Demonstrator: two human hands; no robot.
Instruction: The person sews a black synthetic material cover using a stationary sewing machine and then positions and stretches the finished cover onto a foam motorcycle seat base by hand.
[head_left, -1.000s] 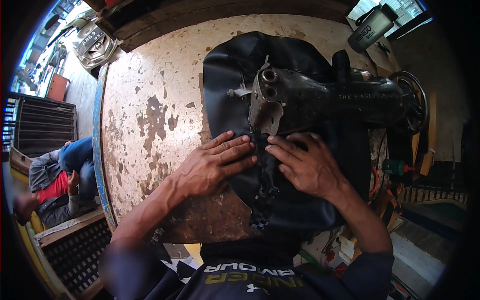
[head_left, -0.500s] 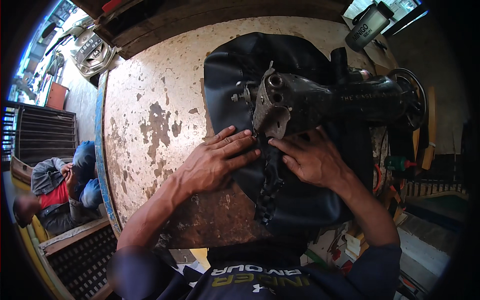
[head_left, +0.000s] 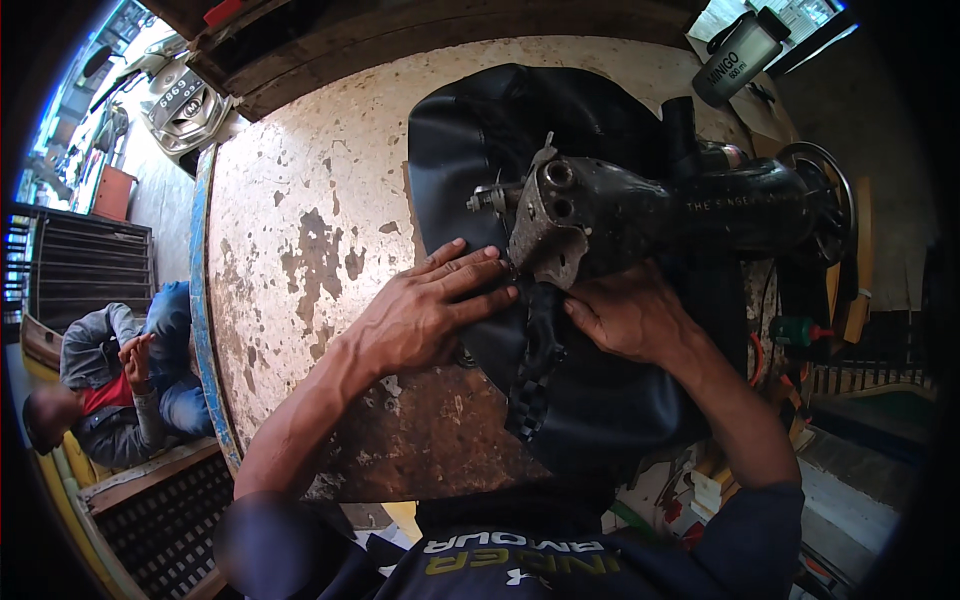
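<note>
A black sewing machine (head_left: 735, 205) stands on the worktable, its head over a large piece of black vinyl sheeting (head_left: 610, 425). Along the seam below the needle area runs a narrow strip with a checkered pattern (head_left: 528, 400). My left hand (head_left: 415, 315) lies flat on the vinyl at the left of the seam, fingers outstretched and tips close to the presser area. To the right of the strip my right hand (head_left: 635, 315) rests open on the vinyl, its thumb near the seam. The machine's head hides most of its fingers. The needle itself is also hidden.
The worktable (head_left: 290, 170) has worn, peeling paint and a blue edge. A grey bottle (head_left: 740, 58) stands at the far right, and a green bottle (head_left: 795, 329) lies nearer. At the left a person (head_left: 120, 380) sits beside the table; a motorcycle (head_left: 185, 105) is beyond.
My right hand has slid slightly farther under the machine's head, hiding its index finger. The strip's near end has shifted slightly left. The seated person's hands have moved.
</note>
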